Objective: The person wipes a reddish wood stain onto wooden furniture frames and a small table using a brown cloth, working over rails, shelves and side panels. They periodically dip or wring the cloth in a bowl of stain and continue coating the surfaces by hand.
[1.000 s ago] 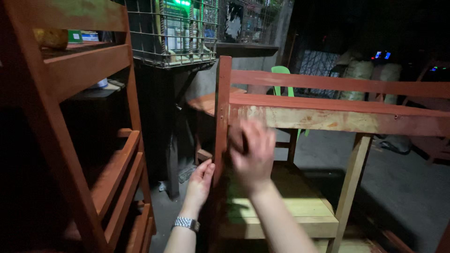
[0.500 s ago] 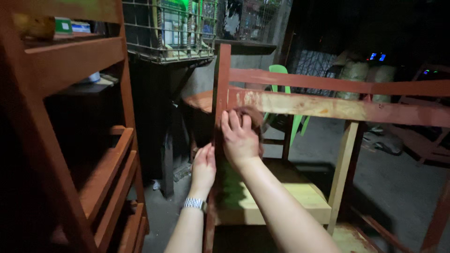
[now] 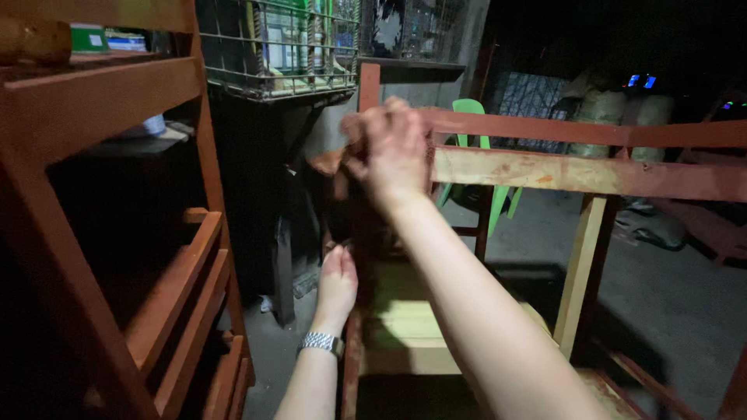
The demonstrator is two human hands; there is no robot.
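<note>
Rail (image 3: 576, 173) horizontal, right hand (image 3: 389, 152) gripping left end.

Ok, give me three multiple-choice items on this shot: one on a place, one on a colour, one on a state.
1. Where is the right hand?
A. up at the corner of the wooden frame, by the red post
B. on the floor
C. inside the wire basket

2. What colour is the plastic chair behind the frame?
A. blue
B. green
C. white

3. What does the left wrist carry?
A. nothing
B. a cloth band
C. a metal watch

Answers:
1 A, the hand sits where the top rails meet the post.
2 B, its back shows green between the rails.
3 C, a silvery link band circles the wrist below the left hand.
</note>
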